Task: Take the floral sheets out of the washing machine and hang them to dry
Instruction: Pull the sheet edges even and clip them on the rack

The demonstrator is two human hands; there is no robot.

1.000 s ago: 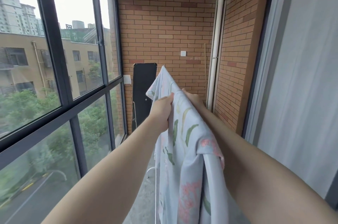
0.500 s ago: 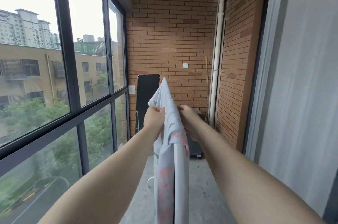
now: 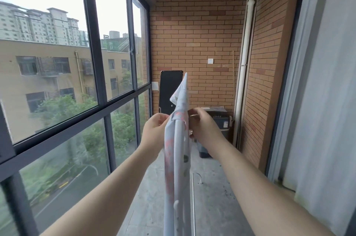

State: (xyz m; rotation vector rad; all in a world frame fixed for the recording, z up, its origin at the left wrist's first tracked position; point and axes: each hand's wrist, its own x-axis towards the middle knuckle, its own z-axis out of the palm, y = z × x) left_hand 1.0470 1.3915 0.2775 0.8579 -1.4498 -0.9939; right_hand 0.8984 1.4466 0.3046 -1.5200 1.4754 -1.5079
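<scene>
left hand (image 3: 155,129) and right hand (image 3: 203,128) pinch the floral sheet (image 3: 169,166), one each side, draped over the drying rack rail (image 3: 178,139).

One floral sheet (image 3: 181,101), two hands (image 3: 154,131) (image 3: 204,129), one black board (image 3: 169,89), one white pipe (image 3: 243,73).

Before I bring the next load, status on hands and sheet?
Left hand, right hand both pinching floral sheet. Sheet draped over white rail. Dark box behind, apart.

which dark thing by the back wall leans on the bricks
The tall black panel left of the sheet; the dark box stands on the floor.
</scene>
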